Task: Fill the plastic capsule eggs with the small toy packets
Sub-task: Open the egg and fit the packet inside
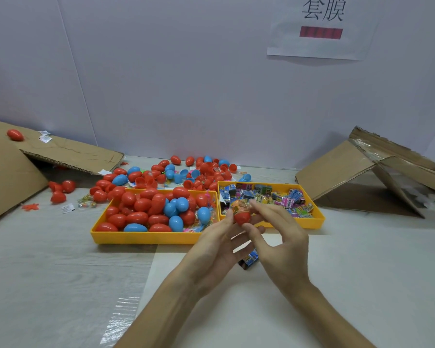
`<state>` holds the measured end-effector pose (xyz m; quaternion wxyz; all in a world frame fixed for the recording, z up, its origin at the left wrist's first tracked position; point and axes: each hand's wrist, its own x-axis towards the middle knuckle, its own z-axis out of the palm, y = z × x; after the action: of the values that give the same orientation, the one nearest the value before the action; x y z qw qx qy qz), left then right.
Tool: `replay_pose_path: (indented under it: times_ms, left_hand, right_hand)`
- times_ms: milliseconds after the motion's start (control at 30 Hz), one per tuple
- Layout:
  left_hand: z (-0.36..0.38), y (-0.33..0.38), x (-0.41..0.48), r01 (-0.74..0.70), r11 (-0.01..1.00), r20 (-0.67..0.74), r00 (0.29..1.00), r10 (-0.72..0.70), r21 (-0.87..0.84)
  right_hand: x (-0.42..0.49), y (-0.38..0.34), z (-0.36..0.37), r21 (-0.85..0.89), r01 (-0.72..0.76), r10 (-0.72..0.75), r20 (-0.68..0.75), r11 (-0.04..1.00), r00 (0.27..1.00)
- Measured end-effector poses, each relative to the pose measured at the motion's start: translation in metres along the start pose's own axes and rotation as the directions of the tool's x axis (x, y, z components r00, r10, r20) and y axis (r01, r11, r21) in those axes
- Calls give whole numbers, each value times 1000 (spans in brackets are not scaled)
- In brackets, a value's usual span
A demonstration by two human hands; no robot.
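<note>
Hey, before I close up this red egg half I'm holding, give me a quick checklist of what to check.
1. Egg half in left hand grip: ok.
2. Packet fully inside: not ok, it sticks out above the rim.
3. Right hand on packet: ok, fingertips pinch its top.
4. Second half in hand: not ok, none held; loose halves lie behind the left tray.
5. Blue packet under the hands, held or lying: cannot tell.
</note>
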<state>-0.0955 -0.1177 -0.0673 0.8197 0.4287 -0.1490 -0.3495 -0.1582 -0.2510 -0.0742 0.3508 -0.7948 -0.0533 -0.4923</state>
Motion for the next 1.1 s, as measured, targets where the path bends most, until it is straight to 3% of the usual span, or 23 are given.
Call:
replay_pose_path:
  times_ms: [200, 433, 1100]
  left_hand:
    - [-2, 2, 2, 28, 999, 28, 999, -28, -24]
    - [-1, 0, 0, -18, 997, 43, 999, 14, 79]
    - [5, -1, -2, -24, 995, 44, 999, 20, 102]
  right_hand:
    - [1, 0, 0, -42, -9, 9, 8, 999, 1000]
    - [1, -1, 1, -23, -20, 21, 40, 1000, 999]
    - [-1, 0, 2, -66, 49, -50, -15, 997, 999]
